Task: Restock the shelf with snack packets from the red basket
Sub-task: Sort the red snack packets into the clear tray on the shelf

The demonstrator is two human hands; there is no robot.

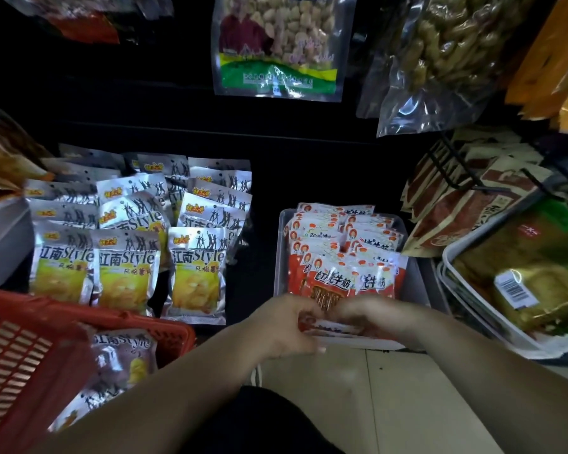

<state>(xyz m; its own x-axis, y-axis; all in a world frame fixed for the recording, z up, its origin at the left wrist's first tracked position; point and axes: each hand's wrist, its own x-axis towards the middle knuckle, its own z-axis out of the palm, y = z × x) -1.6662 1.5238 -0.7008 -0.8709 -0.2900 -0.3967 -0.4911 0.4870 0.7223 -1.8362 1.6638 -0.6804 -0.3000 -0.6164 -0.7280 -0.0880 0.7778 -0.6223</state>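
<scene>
Both grips (281,326) on packet (328,326), dark shelf (259,194)

One wide-angle camera, worn on the head, looks forward and steeply down from close range; the shelf (263,191) fills the upper and middle frame; the left hand (276,326) and right hand (377,317), gripping a snack packet (330,326), sit centre-low at the shelf's front edge; the red basket (79,309) is cut by the frame's lower-left corner.

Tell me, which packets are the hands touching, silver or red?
The red packet at the clear tray's front; left hand and right hand pinch it; silver packets lie untouched.
</scene>
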